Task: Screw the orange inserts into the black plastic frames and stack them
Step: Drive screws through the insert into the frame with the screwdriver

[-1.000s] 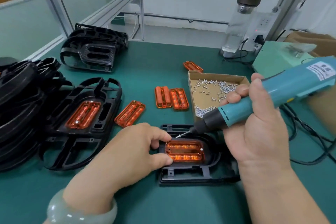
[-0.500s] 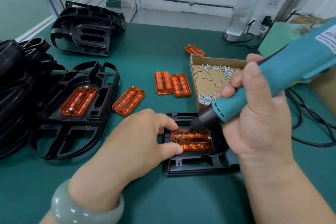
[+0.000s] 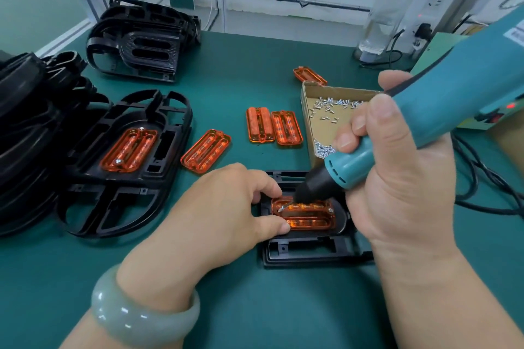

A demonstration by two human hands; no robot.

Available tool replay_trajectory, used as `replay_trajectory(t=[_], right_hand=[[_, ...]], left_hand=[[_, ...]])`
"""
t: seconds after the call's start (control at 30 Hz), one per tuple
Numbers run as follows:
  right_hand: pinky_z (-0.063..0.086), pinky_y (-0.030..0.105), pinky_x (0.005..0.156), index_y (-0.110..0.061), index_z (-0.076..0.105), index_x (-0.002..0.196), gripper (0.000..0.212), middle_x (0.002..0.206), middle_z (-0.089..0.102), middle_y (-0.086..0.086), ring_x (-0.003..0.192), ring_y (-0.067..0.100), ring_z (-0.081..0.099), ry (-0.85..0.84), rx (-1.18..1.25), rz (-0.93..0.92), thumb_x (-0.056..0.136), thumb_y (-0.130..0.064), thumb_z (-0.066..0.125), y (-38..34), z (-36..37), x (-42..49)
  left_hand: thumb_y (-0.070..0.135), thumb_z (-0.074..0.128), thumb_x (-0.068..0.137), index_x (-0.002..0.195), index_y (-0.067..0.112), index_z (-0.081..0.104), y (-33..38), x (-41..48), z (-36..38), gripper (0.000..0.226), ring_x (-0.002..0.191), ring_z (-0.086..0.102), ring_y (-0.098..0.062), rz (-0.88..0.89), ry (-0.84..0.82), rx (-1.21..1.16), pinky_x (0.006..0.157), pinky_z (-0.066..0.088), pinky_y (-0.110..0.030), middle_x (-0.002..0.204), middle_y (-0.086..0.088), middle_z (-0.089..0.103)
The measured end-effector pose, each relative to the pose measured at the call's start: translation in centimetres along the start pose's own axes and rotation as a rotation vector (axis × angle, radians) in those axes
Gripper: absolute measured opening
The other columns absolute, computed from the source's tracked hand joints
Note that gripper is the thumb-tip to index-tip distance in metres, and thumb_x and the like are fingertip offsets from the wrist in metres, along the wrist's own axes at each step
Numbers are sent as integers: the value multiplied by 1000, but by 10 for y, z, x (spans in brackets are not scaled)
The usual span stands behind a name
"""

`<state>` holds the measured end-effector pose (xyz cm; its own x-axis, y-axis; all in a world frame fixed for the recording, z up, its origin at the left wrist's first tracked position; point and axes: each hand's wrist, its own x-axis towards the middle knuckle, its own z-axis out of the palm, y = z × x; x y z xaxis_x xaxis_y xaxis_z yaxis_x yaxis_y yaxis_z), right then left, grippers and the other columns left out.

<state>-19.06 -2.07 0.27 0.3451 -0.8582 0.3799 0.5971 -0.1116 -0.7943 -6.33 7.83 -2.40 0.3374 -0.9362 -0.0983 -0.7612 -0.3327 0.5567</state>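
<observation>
Teal screwdriver (image 3: pixel 442 119) gripped in right hand (image 3: pixel 397 178); left hand (image 3: pixel 224 215) fingertips pinning orange insert (image 3: pixel 307 214) in black frame (image 3: pixel 306 249).

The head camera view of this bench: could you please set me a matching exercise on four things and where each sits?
Things:
1. Teal electric screwdriver
2. Small silver screws
3. Pale green bangle
4. Orange plastic insert with ribbed slots

Places:
A. Loose in the open cardboard box
B. Seated in the black plastic frame nearest the person
C. Gripped in the right hand
D. Around the wrist of the left hand

Pairs: 1-C, 2-A, 3-D, 4-B
</observation>
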Motion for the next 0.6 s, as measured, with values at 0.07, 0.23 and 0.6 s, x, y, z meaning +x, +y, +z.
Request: replay_trajectory(t=[0.07, 0.23, 0.6], right_hand=[[43, 25, 60, -16, 53, 101, 16, 64, 53, -8, 54, 9, 50, -63, -42, -45, 87, -14, 61, 0, 7, 0], [43, 25, 57, -12, 52, 101, 19, 60, 55, -8, 50, 12, 49, -159, -124, -93, 86, -9, 62, 4, 20, 1], [43, 31, 63, -13, 56, 115, 55, 67, 55, 1, 59, 20, 50, -429, -40, 99, 72, -39, 80, -3, 24, 14]], left_hand=[[57, 72, 65, 104, 43, 62, 0, 0, 0, 42, 79, 48, 2, -4, -1, -4, 76, 43, -24, 85, 20, 50], [54, 75, 65, 100, 43, 63, -1, 0, 0, 39, 76, 49, 0, 2, 16, -35, 73, 43, -24, 83, 18, 52], [54, 74, 68, 67, 62, 51, -1, 0, -2, 25, 72, 48, 1, 46, -43, -75, 73, 46, -27, 76, 17, 49]])
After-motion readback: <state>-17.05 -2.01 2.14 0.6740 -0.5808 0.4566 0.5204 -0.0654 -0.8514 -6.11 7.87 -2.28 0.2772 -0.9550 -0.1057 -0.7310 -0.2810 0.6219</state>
